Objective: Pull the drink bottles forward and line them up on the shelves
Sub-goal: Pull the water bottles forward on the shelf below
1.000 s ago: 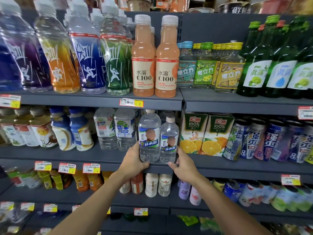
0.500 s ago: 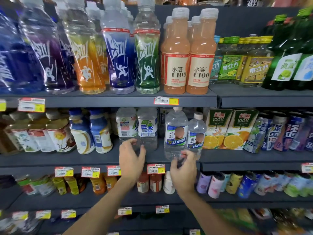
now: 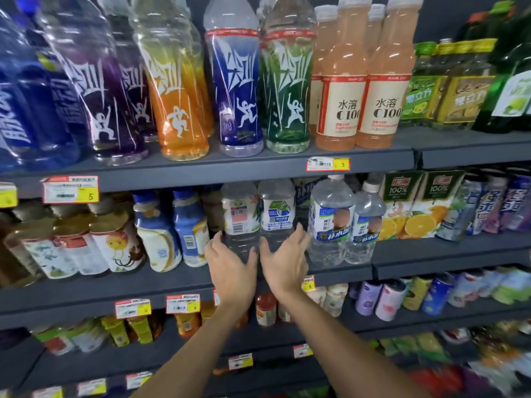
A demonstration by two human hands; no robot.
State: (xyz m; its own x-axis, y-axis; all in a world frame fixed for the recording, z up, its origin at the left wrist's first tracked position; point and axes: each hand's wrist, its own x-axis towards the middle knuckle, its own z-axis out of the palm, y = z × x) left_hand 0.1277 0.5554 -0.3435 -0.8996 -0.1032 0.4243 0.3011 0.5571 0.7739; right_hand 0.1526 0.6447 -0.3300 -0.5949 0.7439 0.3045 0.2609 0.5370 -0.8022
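Observation:
Two clear water bottles stand side by side, set back on the middle shelf: one with a white barcode label, one with a blue-and-white label. My left hand reaches up at the base of the left one, fingers spread and relaxed. In front of the right one my right hand is raised with straight, spread fingers. Neither hand grips anything. To their right, two clear bottles with blue peach labels stand at the shelf's front edge.
Blue-and-white milk bottles and foil-lidded cups fill the shelf to the left; orange juice cartons and cans to the right. The top shelf holds tall sports drinks and peach C100 bottles. Small bottles and cans sit below.
Both hands let go of the two peach-label bottles at the shelf front and moved left to the two set-back water bottles. The view shifted left and closer.

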